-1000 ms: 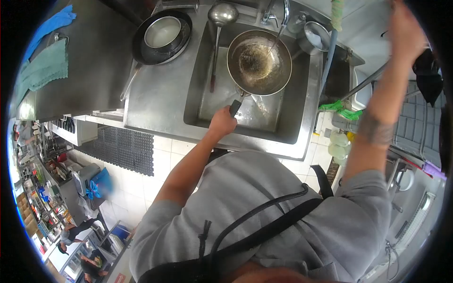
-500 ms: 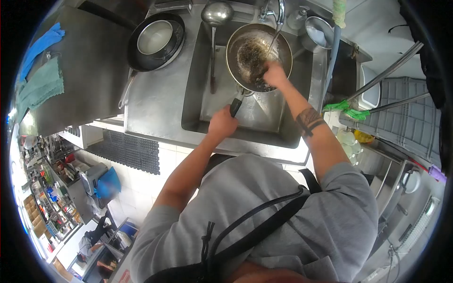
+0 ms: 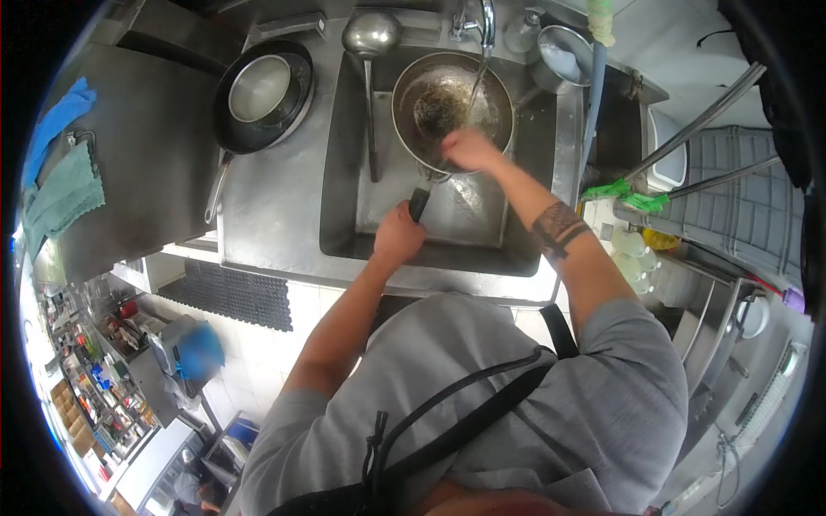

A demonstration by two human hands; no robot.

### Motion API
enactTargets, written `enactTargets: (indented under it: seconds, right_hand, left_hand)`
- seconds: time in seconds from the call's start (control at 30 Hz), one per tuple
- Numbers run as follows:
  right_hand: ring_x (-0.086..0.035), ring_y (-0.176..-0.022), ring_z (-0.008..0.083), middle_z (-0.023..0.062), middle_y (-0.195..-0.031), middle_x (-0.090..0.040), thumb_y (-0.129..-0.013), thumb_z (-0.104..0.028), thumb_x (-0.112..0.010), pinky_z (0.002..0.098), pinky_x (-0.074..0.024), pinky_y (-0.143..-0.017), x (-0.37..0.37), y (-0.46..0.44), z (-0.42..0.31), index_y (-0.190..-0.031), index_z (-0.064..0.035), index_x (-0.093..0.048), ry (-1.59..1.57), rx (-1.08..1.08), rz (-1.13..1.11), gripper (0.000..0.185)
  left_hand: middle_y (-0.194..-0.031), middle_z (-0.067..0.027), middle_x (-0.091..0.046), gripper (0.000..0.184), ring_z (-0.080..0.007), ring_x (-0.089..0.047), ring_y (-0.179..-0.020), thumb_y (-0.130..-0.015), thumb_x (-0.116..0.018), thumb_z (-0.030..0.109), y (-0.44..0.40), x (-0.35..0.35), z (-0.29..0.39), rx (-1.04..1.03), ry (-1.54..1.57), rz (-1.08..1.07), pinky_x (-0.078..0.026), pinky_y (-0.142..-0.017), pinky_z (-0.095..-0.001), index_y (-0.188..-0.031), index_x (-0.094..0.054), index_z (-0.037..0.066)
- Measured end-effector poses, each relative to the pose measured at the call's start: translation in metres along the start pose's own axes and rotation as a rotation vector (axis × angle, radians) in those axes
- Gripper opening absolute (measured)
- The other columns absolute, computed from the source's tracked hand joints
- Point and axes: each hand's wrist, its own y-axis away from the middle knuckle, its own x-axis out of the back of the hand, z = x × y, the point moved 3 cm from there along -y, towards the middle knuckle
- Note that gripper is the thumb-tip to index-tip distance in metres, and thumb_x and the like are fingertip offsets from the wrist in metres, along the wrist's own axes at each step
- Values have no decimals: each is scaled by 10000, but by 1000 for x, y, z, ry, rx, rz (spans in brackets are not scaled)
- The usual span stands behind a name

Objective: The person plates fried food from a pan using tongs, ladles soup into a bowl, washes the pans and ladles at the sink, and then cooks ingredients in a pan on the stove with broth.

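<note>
My left hand (image 3: pixel 399 236) is wrapped round the black handle (image 3: pixel 419 205) of a frying pan (image 3: pixel 503 129), which is held in the sink under the tap (image 3: pixel 487 30). A thin stream of water runs into the pan. Its inside is wet, with a dark patch and whitish suds. My right hand (image 3: pixel 470 150) is over the near side of the pan, fingers curled and slightly blurred; what they grip is hidden. To the left of the pan, a large ladle (image 3: pixel 372 36) lies with its bowl at the sink's back edge and its handle reaching down into the basin.
On the left counter, a metal bowl (image 3: pixel 260 89) sits in a black pan (image 3: pixel 225 129). A metal pot (image 3: pixel 551 83) and a glass bottle (image 3: pixel 521 33) stand at the back right. Green-ended metal tongs (image 3: pixel 644 202) jut in from the right. The sink (image 3: pixel 344 254) has a raised rim.
My right hand has moved from the right part of the pan to its near side, leftward. My left hand keeps its hold on the handle. The whole view has shifted slightly.
</note>
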Motion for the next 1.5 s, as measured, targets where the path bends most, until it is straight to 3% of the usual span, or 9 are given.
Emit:
enactTargets:
  seconds: [0.17,0.27,0.47,0.7,0.83,1.03,1.2,1.4,1.5]
  right_hand:
    - [-699,-963,386,203,-1011,-727,-821,-71,-577,481,-549,-867,186,-14,27,-1059,-55,-721,154,84,1043,279]
    - [-633,-1176,386,166,-1263,-678,-810,-177,-595,487,-506,-976,246,-113,155,-1237,-114,-687,685,-305,414,441]
    - [-644,-1128,394,194,-1168,-694,-844,-144,-595,487,-509,-957,251,-118,153,-1113,-50,-702,870,-473,310,304]
    - [-700,-925,335,236,-1059,-662,-853,-124,-673,436,-592,-843,214,-21,33,-1127,85,-556,712,-287,1223,363]
    - [-514,-1191,457,247,-1238,-532,-783,39,-627,482,-420,-1032,101,39,-9,-1313,18,-466,292,266,881,554]
    - [-533,-1202,459,273,-1228,-554,-862,-177,-734,492,-453,-1008,-162,-7,144,-1300,-49,-429,-439,-222,229,548]
    - [-602,-1111,403,233,-1223,-610,-819,-256,-725,458,-488,-997,-180,-7,140,-1153,-88,-722,297,-48,152,373]
    - [-627,-1107,355,205,-1179,-655,-805,-146,-676,438,-527,-950,-192,-51,197,-1071,-90,-729,335,-315,140,277]
    - [-649,-1108,366,181,-1154,-679,-843,-84,-594,441,-533,-987,-185,-15,159,-1108,-110,-713,267,-83,42,292]
  left_hand:
    - [-1121,-246,-685,350,-459,-637,-1088,-844,-555,145,-28,11,-10,72,-126,-116,-513,-938,-536,-1166,-606,19]
    - [-1066,-230,-702,307,-433,-671,-1048,-861,-564,136,-38,7,-23,83,-264,-102,-540,-906,-524,-1152,-611,51]
    - [-1071,-175,-719,181,-379,-715,-983,-930,-554,162,-34,10,-57,87,-532,-98,-589,-806,-482,-1091,-617,108]
    - [-1088,-191,-714,235,-394,-698,-1025,-914,-556,142,-38,16,-60,121,-442,-141,-569,-855,-491,-1133,-634,105]
    - [-1129,-207,-706,302,-407,-675,-1083,-899,-558,139,-50,0,-58,130,-366,-186,-546,-922,-493,-1186,-643,101]
    - [-1181,-214,-690,354,-399,-650,-1149,-874,-582,146,-66,-30,-63,207,-300,-270,-523,-968,-492,-1219,-642,96]
    - [-1235,-232,-663,338,-411,-640,-1162,-880,-571,150,-80,-56,-86,198,-255,-343,-509,-987,-508,-1187,-629,24]
    - [-1214,-256,-663,368,-414,-630,-1178,-853,-588,135,-88,-70,-93,210,-275,-299,-501,-1000,-495,-1192,-636,1]
    - [-1168,-280,-672,375,-422,-638,-1154,-838,-585,145,-91,-66,-93,190,-251,-333,-503,-998,-486,-1176,-667,6]
